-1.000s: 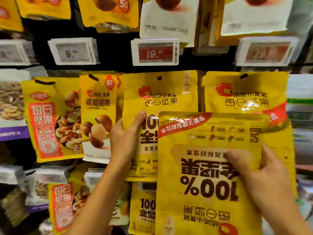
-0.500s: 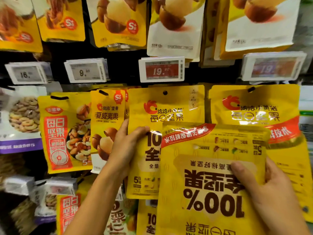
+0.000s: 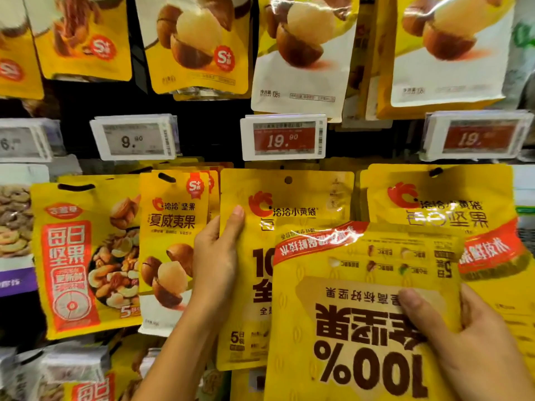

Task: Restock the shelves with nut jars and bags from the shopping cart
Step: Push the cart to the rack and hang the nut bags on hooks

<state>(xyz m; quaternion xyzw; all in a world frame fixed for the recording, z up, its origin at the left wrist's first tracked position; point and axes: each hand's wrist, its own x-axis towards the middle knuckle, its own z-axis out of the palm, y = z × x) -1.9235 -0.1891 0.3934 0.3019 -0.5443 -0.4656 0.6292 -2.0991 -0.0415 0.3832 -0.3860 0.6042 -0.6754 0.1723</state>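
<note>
Pinched upside down at right edge by right hand, thumb on front: yellow nut bag. Gripped at left edge by left hand: hanging nut bag, partly behind it, beneath red price tag.

Price tags: four in a row, the red 19.90 tag third from the left.
Hands: two below that tag, left hand and right hand.
Yellow 100% bags: three below it, namely hanging bag, right-hand bag, upside-down bag.
Macadamia bags: three above it, one lower left.
</note>
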